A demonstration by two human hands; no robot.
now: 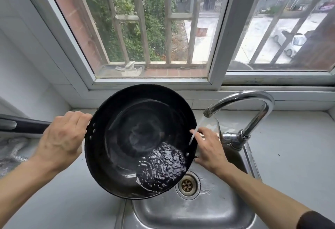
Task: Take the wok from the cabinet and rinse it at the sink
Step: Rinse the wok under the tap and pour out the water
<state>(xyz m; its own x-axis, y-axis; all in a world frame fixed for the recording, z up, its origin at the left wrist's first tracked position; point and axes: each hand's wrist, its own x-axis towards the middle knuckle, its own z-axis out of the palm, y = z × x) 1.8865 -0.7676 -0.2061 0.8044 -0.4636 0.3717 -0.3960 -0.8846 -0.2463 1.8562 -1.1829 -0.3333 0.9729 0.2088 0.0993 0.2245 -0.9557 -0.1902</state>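
A black wok (130, 132) is held tilted over the steel sink (190, 212), its lower right side down. Water has pooled in that low part of the wok. My left hand (61, 138) grips the wok's long black handle (23, 124) where it meets the rim. My right hand (208, 149) holds the wok's right rim, near its small side handle. A chrome tap (253, 105) runs a thin stream of water onto the wok's right edge, past my right fingers.
The sink's drain (187, 185) lies just below the wok. Grey countertop (299, 147) spreads right of the sink and to the left. A crumpled plastic bag (10, 154) lies at the far left. The window sill (181, 92) runs close behind the tap.
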